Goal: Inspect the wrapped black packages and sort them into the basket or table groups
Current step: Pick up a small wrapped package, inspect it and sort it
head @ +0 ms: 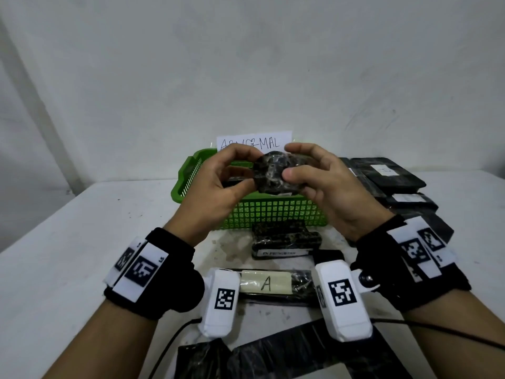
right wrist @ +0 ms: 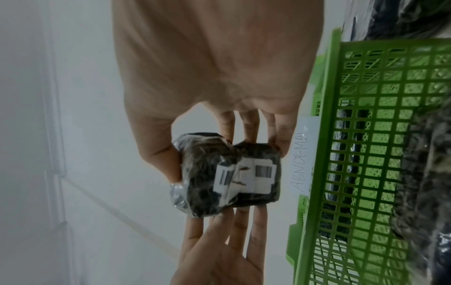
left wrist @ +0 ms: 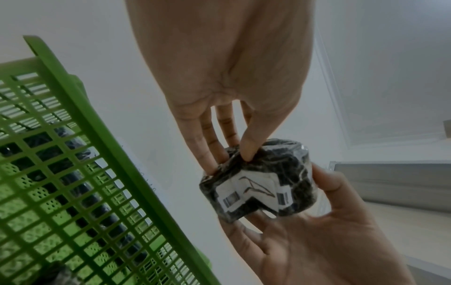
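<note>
A small crumpled black package [head: 273,173] in clear wrap is held up over the green basket [head: 191,170]. My left hand [head: 250,168] pinches its left end between thumb and fingers. My right hand [head: 291,161] grips its right end the same way. In the left wrist view the package [left wrist: 258,181] shows a creased white barcode label, with the left hand [left wrist: 234,158] above and the right hand's fingers [left wrist: 324,183] below. The right wrist view shows the package [right wrist: 229,179] in the right hand [right wrist: 224,154] beside the basket [right wrist: 366,135].
A paper sign reading ABNORMAL [head: 254,143] stands behind the basket, which holds dark packages. On the table lie a labelled package [head: 284,239], one marked A [head: 273,284], a stack of flat black packages [head: 390,173] at the right, and more at the near edge [head: 273,356].
</note>
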Tool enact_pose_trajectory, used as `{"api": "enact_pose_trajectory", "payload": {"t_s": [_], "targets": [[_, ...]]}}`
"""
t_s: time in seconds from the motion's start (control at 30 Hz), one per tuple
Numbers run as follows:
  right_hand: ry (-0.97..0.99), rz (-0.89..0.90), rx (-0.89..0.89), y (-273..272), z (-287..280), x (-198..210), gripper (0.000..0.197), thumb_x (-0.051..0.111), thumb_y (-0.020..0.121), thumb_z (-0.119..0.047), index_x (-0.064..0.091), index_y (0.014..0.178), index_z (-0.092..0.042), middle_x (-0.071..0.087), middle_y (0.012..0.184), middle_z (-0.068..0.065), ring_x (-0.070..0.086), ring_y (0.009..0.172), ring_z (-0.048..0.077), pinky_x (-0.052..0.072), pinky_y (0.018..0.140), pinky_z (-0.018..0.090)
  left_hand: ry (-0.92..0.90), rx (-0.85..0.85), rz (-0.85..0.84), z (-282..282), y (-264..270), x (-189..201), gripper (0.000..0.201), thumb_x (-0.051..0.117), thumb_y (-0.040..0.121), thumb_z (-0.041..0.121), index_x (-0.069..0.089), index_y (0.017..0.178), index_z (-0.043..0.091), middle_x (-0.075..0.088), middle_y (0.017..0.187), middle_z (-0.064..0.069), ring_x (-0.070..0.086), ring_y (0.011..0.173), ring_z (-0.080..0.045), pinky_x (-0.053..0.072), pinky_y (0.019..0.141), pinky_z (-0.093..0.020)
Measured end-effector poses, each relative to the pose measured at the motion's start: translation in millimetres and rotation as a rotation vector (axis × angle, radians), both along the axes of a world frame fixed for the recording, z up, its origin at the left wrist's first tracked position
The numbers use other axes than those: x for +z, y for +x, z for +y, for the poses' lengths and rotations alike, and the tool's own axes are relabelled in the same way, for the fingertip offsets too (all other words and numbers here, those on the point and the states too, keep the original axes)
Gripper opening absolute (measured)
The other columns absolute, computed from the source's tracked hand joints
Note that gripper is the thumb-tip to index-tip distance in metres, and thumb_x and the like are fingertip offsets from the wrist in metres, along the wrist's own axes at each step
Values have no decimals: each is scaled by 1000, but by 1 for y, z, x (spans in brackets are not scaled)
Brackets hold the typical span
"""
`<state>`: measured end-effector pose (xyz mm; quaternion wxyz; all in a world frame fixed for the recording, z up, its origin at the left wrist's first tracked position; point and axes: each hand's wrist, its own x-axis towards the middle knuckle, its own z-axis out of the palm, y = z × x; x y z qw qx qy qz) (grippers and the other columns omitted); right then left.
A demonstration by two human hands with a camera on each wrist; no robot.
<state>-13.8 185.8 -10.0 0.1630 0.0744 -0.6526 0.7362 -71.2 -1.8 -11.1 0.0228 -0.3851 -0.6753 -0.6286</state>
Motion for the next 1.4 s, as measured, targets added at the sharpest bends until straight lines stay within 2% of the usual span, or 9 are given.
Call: {"api": "enact_pose_trajectory", "payload": {"t_s": [0.23, 0.3, 0.43, 0.6, 0.8, 0.93, 1.1, 1.27, 1.4], "targets": [[63, 69, -150, -4, 5, -4, 68, 90, 44, -28, 67, 108, -23, 70, 114, -1, 69, 109, 17, 55, 96, 36, 24, 22, -68, 4, 4, 1, 25, 53, 98, 0, 65, 109, 20, 70, 113, 0, 69, 100, -9, 56, 85, -24], [123, 95, -144, -2, 4, -5, 72, 92, 48, -27, 65, 115, -23, 68, 121, -1, 69, 107, 17, 56, 90, 34, 88, 36, -169, 6, 6, 4, 18, 56, 99, 16, 64, 115, 17, 69, 117, -3, 70, 100, -14, 57, 81, -25], [237, 124, -75, 1, -2, -8, 73, 86, 62, -18, 56, 128, -22, 60, 127, -3, 63, 120, 12, 54, 99, 29, 27, 91, -409, 5, 7, 12, 49, 61, 81, 51, 61, 115, 16, 69, 101, 1, 71, 69, -13, 59, 64, -27], [213, 145, -18, 0, 0, -13, 79, 91, 58, -22, 56, 128, -26, 56, 125, 0, 59, 125, 15, 50, 106, 29, -133, 5, -599, -1, 6, 12, 33, 60, 95, 39, 65, 115, 15, 72, 102, -8, 73, 76, -23, 62, 67, -31], [318, 117, -14, 2, -1, -11, 92, 90, 59, -30, 46, 140, -35, 51, 142, -11, 54, 131, 3, 41, 115, 32, 11, -43, -634, -2, 8, 13, 17, 58, 98, 22, 61, 113, 14, 71, 97, -6, 73, 70, -17, 58, 57, -26], [278, 4, 29, 4, -4, -5, 89, 79, 76, -38, 34, 152, -32, 64, 124, -19, 64, 115, -2, 53, 94, 22, 54, 12, -489, -2, 7, 14, 28, 63, 94, 11, 59, 121, 19, 70, 99, -5, 72, 70, -12, 58, 62, -24], [141, -74, -28, 1, -2, -4, 54, 72, 84, -22, 54, 136, -16, 79, 99, -7, 75, 92, 12, 61, 70, 28, 1, -35, -338, -2, 10, 13, 36, 65, 92, 9, 58, 126, 18, 67, 109, -9, 73, 90, -16, 59, 75, -27], [133, -7, -214, -5, 5, -6, 44, 76, 82, 0, 62, 124, -7, 79, 97, 7, 76, 84, 18, 60, 75, 34, -53, -149, -301, -3, 12, 13, 40, 67, 90, 9, 56, 127, 19, 66, 122, -8, 69, 108, -20, 58, 88, -35], [178, 16, -262, -5, 4, -8, 47, 80, 80, -3, 62, 122, -10, 78, 101, 10, 76, 91, 23, 61, 82, 40, -65, -125, -311, 1, 13, 10, 43, 62, 92, -1, 52, 129, 18, 67, 120, -9, 71, 100, -17, 61, 83, -38]]}}
